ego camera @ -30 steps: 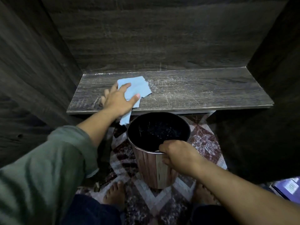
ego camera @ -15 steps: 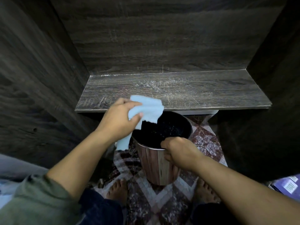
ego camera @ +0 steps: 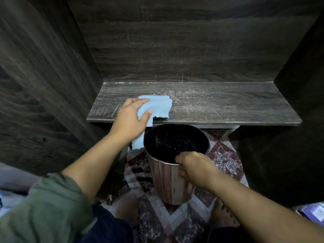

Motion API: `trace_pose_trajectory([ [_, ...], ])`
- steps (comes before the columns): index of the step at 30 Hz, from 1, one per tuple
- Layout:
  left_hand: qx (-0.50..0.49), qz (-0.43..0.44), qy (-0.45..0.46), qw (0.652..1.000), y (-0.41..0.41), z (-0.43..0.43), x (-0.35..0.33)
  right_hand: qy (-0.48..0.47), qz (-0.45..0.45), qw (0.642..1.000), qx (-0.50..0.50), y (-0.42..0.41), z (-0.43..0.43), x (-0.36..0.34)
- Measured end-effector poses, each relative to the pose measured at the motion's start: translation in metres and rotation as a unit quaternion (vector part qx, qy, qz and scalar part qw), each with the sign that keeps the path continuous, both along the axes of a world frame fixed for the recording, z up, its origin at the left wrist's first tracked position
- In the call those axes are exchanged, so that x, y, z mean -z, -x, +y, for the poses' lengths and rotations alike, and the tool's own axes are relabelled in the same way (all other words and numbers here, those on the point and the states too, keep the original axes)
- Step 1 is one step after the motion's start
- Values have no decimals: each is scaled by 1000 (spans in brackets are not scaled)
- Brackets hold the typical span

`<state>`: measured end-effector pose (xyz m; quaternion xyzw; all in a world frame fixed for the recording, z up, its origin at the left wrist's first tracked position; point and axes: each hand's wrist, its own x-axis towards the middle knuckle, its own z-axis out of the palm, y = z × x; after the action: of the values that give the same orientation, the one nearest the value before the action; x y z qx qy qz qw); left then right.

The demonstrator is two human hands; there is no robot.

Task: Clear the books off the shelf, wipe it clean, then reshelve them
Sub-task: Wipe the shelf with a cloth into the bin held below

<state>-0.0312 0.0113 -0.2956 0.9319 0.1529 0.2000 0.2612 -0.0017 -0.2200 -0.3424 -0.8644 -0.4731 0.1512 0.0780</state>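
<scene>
While the left hand point(ego camera: 130, 120) grips the light blue cloth point(ego camera: 157, 106) on the dark wooden shelf point(ego camera: 228, 106) near its front left corner, the right hand point(ego camera: 194, 167) holds the rim of the round wood-look bin point(ego camera: 168, 186) just under the front edge. White dust marks point(ego camera: 184, 95) lie to the right of the cloth, along the shelf's long way, so the left hand should probably wipe rightward. No books stand on it.

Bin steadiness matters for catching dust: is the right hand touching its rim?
Touching. The head view shows the right hand gripping the bin, its fingers curled over the near rim.
</scene>
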Motion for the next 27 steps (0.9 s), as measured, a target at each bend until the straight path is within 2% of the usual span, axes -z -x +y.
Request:
trace_pose_trajectory([
  [4,-43,-55,-26,997,-45,36,-4,5,7,1000,9,-1,3,2],
  [6,-82,-3,-77,994,-71,54,-6,10,6,1000,14,-2,3,3],
  [8,-121,102,-115,981,-93,67,-1,10,10,1000,20,-4,1,4],
  [11,-83,184,-126,971,-113,75,17,6,17,999,26,-6,0,7],
  [15,-54,184,-151,970,-122,80,35,10,22,999,25,-7,-1,14],
  [20,-50,233,-227,944,-131,82,29,3,37,999,16,-7,-2,19],
  [24,-15,225,-262,939,-124,81,37,8,33,999,16,-5,2,13],
  [27,19,193,-255,947,-96,61,39,2,35,999,20,-5,3,10],
])
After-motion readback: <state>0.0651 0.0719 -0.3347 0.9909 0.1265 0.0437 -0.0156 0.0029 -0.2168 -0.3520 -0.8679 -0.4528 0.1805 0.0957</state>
